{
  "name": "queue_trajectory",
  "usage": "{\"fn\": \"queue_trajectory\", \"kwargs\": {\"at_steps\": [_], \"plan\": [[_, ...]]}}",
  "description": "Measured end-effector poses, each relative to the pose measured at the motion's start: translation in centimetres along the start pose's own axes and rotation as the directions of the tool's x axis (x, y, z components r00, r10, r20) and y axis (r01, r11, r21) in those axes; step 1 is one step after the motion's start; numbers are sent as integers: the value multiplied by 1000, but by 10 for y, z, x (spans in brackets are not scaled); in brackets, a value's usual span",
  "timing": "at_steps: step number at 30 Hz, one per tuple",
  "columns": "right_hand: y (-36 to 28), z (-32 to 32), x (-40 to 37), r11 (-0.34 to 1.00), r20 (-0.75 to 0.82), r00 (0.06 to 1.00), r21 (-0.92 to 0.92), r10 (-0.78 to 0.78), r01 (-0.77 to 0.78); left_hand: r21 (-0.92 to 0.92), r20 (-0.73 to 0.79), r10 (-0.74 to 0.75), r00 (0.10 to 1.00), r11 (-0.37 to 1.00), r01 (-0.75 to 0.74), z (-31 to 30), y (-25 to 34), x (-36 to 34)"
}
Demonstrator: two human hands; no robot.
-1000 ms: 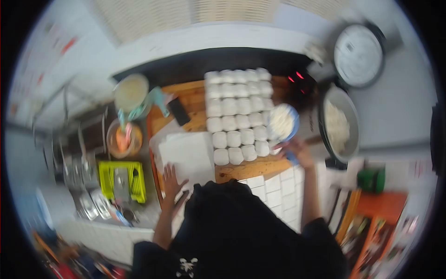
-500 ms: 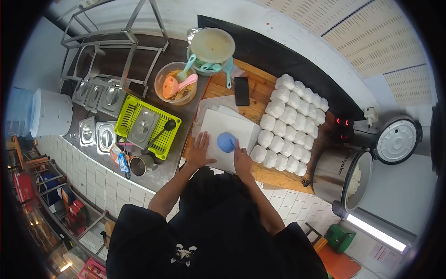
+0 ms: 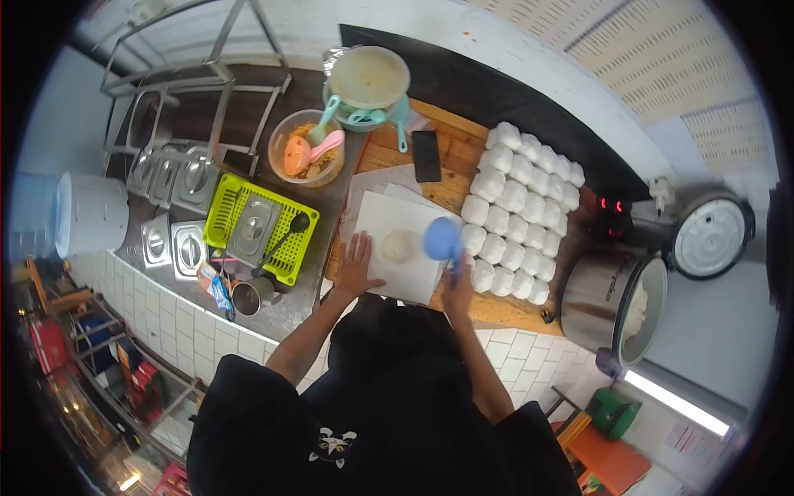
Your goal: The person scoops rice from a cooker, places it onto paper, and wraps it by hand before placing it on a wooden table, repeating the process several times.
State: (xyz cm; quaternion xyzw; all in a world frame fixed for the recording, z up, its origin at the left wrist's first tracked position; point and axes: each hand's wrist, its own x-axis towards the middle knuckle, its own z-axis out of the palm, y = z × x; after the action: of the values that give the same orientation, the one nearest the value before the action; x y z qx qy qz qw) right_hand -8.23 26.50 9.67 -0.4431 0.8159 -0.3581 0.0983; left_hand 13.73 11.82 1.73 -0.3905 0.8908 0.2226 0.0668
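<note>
My left hand (image 3: pixel 356 266) lies flat with fingers spread on the left side of a stack of white paper sheets (image 3: pixel 385 213). On the top sheet sits a low round mound of white rice (image 3: pixel 399 246). My right hand (image 3: pixel 457 289) is closed around the handle of a blue ladle (image 3: pixel 442 239), slightly blurred. The ladle's round bowl is over the right edge of the paper, apart from the rice mound. Just right of it stand rows of white wrapped parcels (image 3: pixel 506 221).
A rice cooker (image 3: pixel 602 293) full of rice stands at the right, its lid (image 3: pixel 708 238) raised. A phone (image 3: pixel 427 156) lies behind the paper. Left are a food tub (image 3: pixel 335 169) with spoons, a covered bowl (image 3: pixel 370 78), a green basket (image 3: pixel 299 248) and a metal mug (image 3: pixel 252 296).
The blue ladle has come off the paper's middle and moved right with my right hand, uncovering the rice mound. My left hand stays on the paper.
</note>
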Motion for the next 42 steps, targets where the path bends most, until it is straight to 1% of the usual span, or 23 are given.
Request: {"fn": "queue_trajectory", "kwargs": {"at_steps": [1,3,4,5,6,8,9,10,11,13,15,16,17,19,21,22,25,28,31,34,37,40,42], "plan": [[2,-26,5,1000,-121,992,17,24,-22,-1,-19,-3,1000,1000,3,1,5,0],[45,-81,9,988,-293,946,-28,140,-155,12,-40,-82,996,997,82,8,12,-3],[52,-119,19,991,-460,888,-124,-6,-58,18,-50,-109,993,994,110,15,14,-8],[55,-160,32,969,-601,783,-247,-158,6,-44,-142,-76,987,997,71,28,12,-15],[73,-195,31,1000,-680,733,-28,-15,-6,-99,-204,-76,976,994,57,44,10,-20],[97,-280,20,969,-730,640,224,238,-104,-175,-240,-121,963,981,79,63,17,-26],[106,-321,14,960,-747,603,195,279,-203,-205,-180,-183,966,968,145,73,20,-29],[116,-363,8,938,-761,564,171,320,-302,-85,-175,-197,965,979,185,67,34,-33],[132,-400,2,917,-789,541,70,292,-393,-24,-188,-220,957,975,220,69,46,-34],[180,-470,-19,803,-734,634,-213,244,-557,61,-140,-284,949,954,294,76,67,-31],[218,-516,-35,565,-639,684,-438,351,-699,82,-51,-409,911,907,412,75,94,-27],[231,-534,-34,432,-582,696,-546,421,-718,28,-38,-462,886,886,463,78,101,-24],[244,-549,-32,364,-535,687,-590,492,-721,-24,-19,-516,856,856,516,82,107,-22],[260,-568,-24,237,-427,641,-682,638,-691,83,-31,-561,827,823,561,88,115,-17],[299,-570,-23,169,-258,696,-860,670,-481,136,-58,-570,820,809,572,90,118,-18],[309,-570,-19,145,-164,706,-923,689,-356,111,-65,-561,825,818,565,90,116,-20],[306,-595,-14,311,59,632,-903,772,-296,146,-57,-572,818,806,574,95,109,-14],[310,-597,-15,577,374,516,-752,771,-319,134,-96,-537,838,828,545,102,101,-16],[285,-559,-21,680,438,622,-700,650,-218,196,-86,-525,847,824,531,107,90,-12],[262,-550,-7,748,503,620,-626,603,-220,270,-81,-515,853,813,516,103,88,-12],[300,-541,-14,834,555,623,-386,551,-394,321,-214,-382,899,842,434,120,71,-10],[293,-559,-19,884,530,710,-330,463,-330,246,15,-513,858,834,494,106,76,-7],[279,-591,-14,842,489,707,-453,511,-294,218,66,-543,837,827,519,94,87,-5]]}}
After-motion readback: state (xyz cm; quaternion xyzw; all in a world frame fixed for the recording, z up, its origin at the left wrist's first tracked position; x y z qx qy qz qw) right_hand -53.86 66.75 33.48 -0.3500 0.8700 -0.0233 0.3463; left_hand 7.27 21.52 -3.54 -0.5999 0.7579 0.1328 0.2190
